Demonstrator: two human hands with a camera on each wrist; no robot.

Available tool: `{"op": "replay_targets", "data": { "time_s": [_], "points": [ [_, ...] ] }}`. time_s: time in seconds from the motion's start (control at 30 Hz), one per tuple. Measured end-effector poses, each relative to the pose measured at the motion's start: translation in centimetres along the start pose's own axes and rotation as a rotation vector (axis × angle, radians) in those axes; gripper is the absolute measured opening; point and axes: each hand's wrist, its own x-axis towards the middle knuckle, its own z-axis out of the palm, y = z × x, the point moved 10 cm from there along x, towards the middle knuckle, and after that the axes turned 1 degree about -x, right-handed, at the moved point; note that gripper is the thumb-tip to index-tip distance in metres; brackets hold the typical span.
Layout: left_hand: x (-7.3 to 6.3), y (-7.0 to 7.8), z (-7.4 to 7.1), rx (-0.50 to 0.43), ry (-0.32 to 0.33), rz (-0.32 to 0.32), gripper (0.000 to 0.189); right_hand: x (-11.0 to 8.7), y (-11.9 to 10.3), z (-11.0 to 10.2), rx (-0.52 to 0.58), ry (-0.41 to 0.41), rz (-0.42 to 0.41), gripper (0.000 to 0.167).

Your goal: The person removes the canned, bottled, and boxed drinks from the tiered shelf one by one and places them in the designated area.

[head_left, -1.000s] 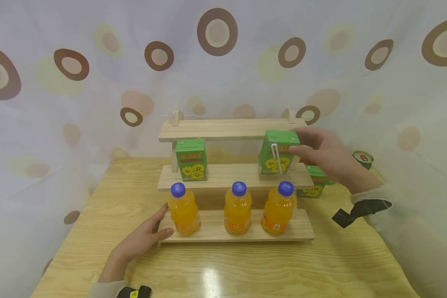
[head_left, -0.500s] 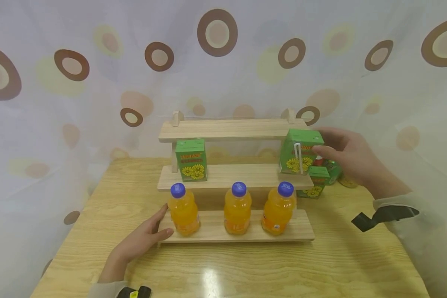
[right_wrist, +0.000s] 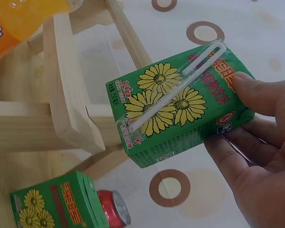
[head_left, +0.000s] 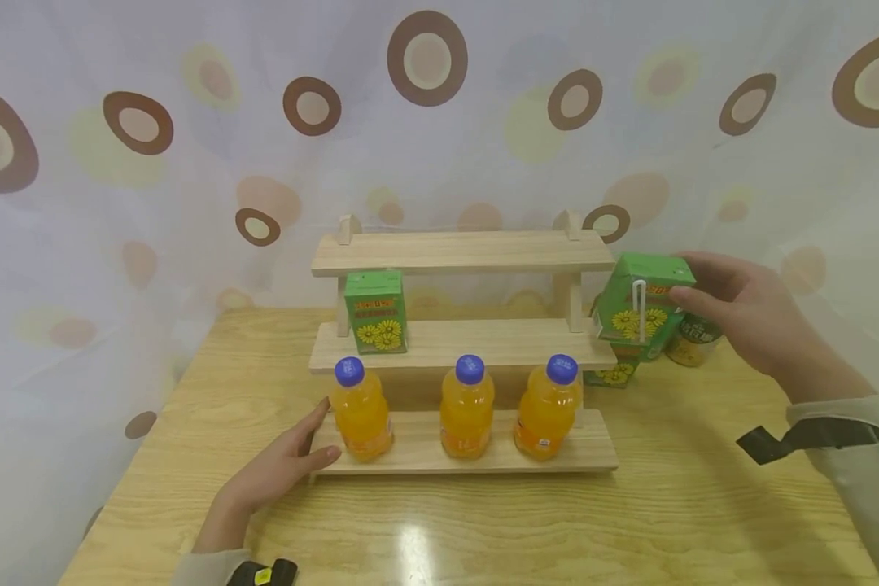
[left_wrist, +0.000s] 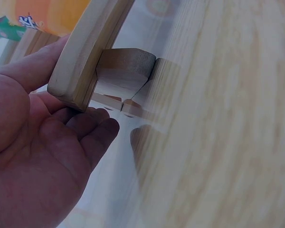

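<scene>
My right hand [head_left: 758, 317] grips a green drink carton [head_left: 640, 301] printed with yellow flowers, held up just right of the wooden shelf rack [head_left: 457, 251]. A white straw [right_wrist: 180, 88] is stuck to its front in the right wrist view, with my thumb on the front and fingers around the side. My left hand [head_left: 278, 468] holds the left end of the bottom board [left_wrist: 78, 57], fingers curled at its edge. Beside that hand stands an orange juice bottle [head_left: 362, 415] with a blue cap. Another green carton [head_left: 377, 313] stands upright on the middle board's left.
Two more juice bottles [head_left: 469, 411] stand along the bottom board. On the table right of the rack, a green carton [right_wrist: 52, 202] is partly hidden behind the held one. A red can [right_wrist: 115, 209] and a green-and-yellow can [head_left: 694, 342] stand nearby. A patterned curtain [head_left: 439, 146] hangs behind.
My right hand has carried the carton rightward, from over the right part of the middle board to beyond the rack's right end. My left hand keeps its place on the rack.
</scene>
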Motion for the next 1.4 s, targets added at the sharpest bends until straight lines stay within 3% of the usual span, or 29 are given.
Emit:
{"op": "replay_targets", "data": {
  "time_s": [0.43, 0.67, 0.93, 1.4],
  "points": [
    [0.0, 0.0, 0.0, -0.008, -0.002, -0.012, 0.089, -1.7, 2.9, -3.3, -0.005, 0.045, -0.015, 0.044],
    [0.1, 0.1, 0.0, -0.003, 0.0, 0.002, 0.089, -3.1, 5.3, -4.6, -0.064, 0.075, 0.079, 0.047],
    [0.0, 0.0, 0.0, -0.007, -0.002, 0.001, 0.088, -4.3, 7.4, -5.1, -0.125, 0.078, 0.129, 0.05],
    [0.0, 0.0, 0.1, -0.029, -0.009, -0.002, 0.087, -4.9, 10.8, -4.0, -0.122, 0.027, 0.156, 0.051]
  ]
}}
